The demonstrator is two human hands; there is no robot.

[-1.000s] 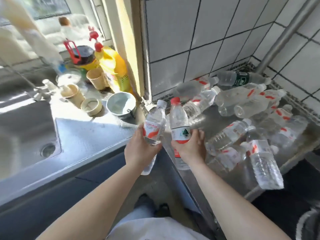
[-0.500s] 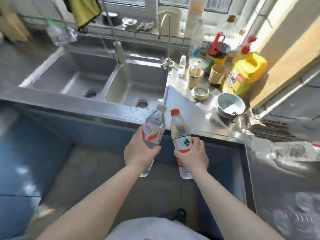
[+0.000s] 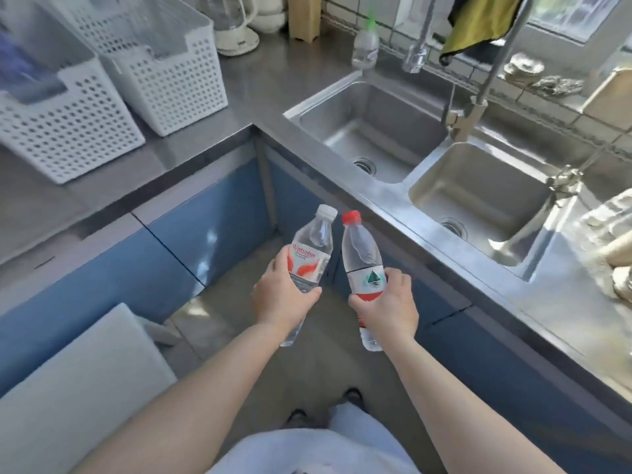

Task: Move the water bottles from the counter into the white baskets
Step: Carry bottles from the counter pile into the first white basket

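Two water bottles held upright over the floor, one in each hand.

Left hand [image 3: 282,295] wraps its fingers round the white-capped bottle [image 3: 309,254] at the label; right hand [image 3: 388,307] grips the red-capped bottle [image 3: 362,265] low on its label. Both bottles sit side by side, close but apart, in front of the blue cabinet corner. Two white baskets [image 3: 171,87] stand on the steel counter [image 3: 253,80] far left; the double sink [image 3: 427,159] lies far right.
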